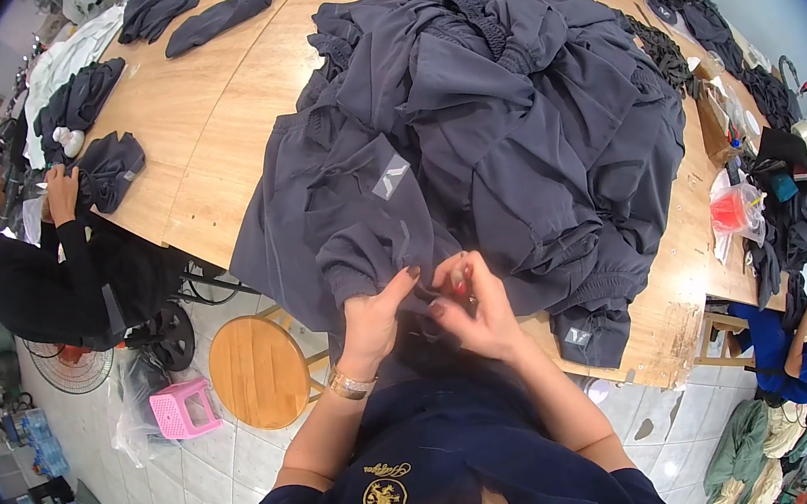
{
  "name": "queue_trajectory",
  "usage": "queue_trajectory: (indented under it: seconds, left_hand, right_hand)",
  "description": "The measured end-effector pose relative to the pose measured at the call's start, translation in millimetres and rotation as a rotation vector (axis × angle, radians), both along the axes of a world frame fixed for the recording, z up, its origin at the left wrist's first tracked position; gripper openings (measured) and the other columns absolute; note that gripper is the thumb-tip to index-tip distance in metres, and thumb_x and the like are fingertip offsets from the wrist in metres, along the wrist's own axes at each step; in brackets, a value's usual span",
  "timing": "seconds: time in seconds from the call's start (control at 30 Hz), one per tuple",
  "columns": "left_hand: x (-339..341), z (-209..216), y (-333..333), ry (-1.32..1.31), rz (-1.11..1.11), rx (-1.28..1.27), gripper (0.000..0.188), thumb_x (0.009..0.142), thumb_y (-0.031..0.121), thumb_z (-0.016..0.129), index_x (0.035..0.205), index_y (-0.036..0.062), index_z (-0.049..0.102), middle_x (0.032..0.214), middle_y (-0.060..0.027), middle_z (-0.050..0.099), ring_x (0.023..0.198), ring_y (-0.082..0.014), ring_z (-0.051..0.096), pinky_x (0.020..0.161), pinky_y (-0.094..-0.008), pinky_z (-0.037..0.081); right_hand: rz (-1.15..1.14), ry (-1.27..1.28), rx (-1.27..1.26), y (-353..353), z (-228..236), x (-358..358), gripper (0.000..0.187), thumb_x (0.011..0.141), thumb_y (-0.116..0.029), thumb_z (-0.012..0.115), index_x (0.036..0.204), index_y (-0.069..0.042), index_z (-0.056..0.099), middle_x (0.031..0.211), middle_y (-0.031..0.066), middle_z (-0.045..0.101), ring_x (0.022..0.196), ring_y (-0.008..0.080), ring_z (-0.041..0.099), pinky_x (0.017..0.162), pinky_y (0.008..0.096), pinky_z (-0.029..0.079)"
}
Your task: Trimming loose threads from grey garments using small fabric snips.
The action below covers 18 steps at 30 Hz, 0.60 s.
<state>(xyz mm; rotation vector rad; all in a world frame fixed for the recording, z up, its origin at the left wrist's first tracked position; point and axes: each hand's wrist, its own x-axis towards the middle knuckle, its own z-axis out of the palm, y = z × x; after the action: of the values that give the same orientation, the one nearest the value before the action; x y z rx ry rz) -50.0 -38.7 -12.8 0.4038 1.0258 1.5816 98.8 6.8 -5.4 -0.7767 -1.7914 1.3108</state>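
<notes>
A dark grey garment (358, 207) with a pale reflective patch lies at the near edge of a large heap of like garments (528, 116). My left hand (373, 328) is closed on this garment's gathered elastic edge, thumb on top. Close beside it, my right hand (483, 311) is curled with thumb and fingers near the same fabric. Within its fingers shows a small red-and-metal object (463, 290), mostly hidden, so its kind is unclear. Cloth hangs down between the two hands over the table's front edge.
The wooden table (199, 146) carries more dark garments (224, 17) at its far side. A round stool (257, 373) and a pink plastic stool (185, 410) stand at left. One person (33, 267) handles cloth at left; another (804, 354) sits at right. A red-tinted plastic bag (736, 209) lies at right.
</notes>
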Motion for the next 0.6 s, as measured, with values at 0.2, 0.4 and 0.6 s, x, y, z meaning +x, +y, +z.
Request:
queue_trajectory:
  seconds: [0.2, 0.4, 0.6]
  left_hand:
    - [-2.1, 11.6, -3.1, -0.052, -0.044, 0.075, 0.040, 0.083, -0.007, 0.059, 0.122, -0.0024, 0.048, 0.111, -0.0095, 0.059, 0.099, -0.0175, 0.060, 0.084, -0.0291, 0.050]
    - [-4.1, 6.6, -3.7, -0.078, -0.025, 0.058, 0.042, 0.082, -0.007, 0.060, 0.122, -0.0023, 0.048, 0.112, -0.0096, 0.059, 0.100, -0.0178, 0.059, 0.087, -0.0302, 0.049]
    - [-2.8, 3.1, -4.9, -0.025, -0.016, 0.077, 0.043, 0.081, -0.008, 0.061, 0.122, -0.0028, 0.048, 0.111, -0.0091, 0.059, 0.099, -0.0171, 0.059, 0.087, -0.0289, 0.049]
  right_hand:
    - [-0.028, -0.289, 0.081, 10.8, 5.0, 8.4, 0.028, 0.089, -0.026, 0.060, 0.086, -0.002, 0.047, 0.068, 0.0135, 0.054, 0.058, 0.0316, 0.055, 0.053, 0.0369, 0.042]
    - [-0.035, -0.470, 0.309, 13.2, 2.3, 10.7, 0.032, 0.087, -0.033, 0.061, 0.082, -0.004, 0.046, 0.066, 0.0138, 0.058, 0.060, 0.0373, 0.057, 0.049, 0.0424, 0.043]
    - [-0.011, -0.539, 0.312, 12.1, 15.4, 8.0, 0.028, 0.086, -0.028, 0.062, 0.085, -0.002, 0.050, 0.073, 0.0160, 0.060, 0.065, 0.0379, 0.059, 0.055, 0.0426, 0.046]
